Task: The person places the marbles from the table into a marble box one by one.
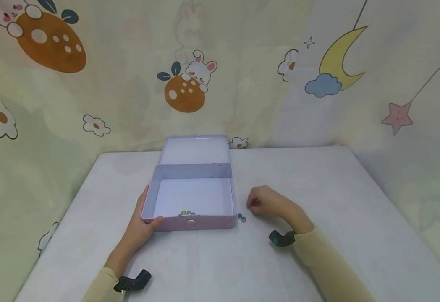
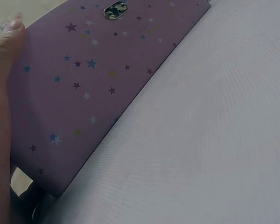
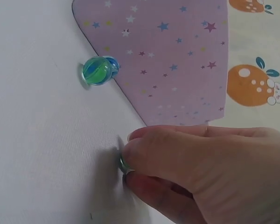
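A lidded tin box (image 1: 196, 222), pinkish purple with printed stars, stands open on the table, its lid (image 1: 197, 150) tipped back. Several glass marbles (image 1: 184, 212) lie inside near the front wall. My left hand (image 1: 138, 228) grips the front left corner, thumb by the front rim and fingers along the left side. To the right of the box, my right hand (image 1: 269, 202) pinches a glass marble (image 3: 124, 163) at the tabletop, mostly hidden by the fingers. A green marble (image 3: 97, 71) and a blue marble (image 1: 239, 216) sit together beside the box's right wall.
A white-covered table (image 1: 310, 176) carries everything. Behind it hangs a cloth backdrop (image 1: 129, 84) printed with rabbits, flowers and a moon. Black wrist devices (image 1: 282, 238) are worn on both forearms. The box's front has a small metal clasp (image 2: 115, 10).
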Available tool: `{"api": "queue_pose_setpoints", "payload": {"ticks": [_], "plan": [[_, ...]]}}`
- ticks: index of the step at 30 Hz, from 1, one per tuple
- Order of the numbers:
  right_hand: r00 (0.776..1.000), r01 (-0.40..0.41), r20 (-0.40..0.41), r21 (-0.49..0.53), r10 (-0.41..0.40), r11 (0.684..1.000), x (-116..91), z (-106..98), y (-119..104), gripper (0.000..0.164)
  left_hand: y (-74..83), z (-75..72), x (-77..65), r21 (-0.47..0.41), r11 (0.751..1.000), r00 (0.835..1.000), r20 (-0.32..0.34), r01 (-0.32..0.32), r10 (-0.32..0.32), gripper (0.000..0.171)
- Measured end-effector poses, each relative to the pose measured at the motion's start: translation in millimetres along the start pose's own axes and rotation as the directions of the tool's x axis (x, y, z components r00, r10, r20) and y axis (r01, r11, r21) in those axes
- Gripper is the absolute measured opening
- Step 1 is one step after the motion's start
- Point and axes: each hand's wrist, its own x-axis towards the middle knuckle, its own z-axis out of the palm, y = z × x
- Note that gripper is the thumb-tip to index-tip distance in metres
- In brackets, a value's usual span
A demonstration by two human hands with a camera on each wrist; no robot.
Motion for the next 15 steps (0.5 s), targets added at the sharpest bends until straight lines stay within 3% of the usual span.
{"api": "queue_pose_setpoints", "payload": {"ticks": [7,15], "plan": [[1.0,-0.013,-0.001,-0.066,0.013,0.998,1,0,-5,0.01,0.6,-0.2,-0.7,-0.007,1.0,1.0,0.003,-0.005,0.005,0.104],[0.999,-0.045,0.002,-0.064,0.045,0.997,1,0,-11,0.01,0.8,0.0,-0.7,-0.014,1.0,1.0,0.005,0.001,-0.001,0.104]]}}
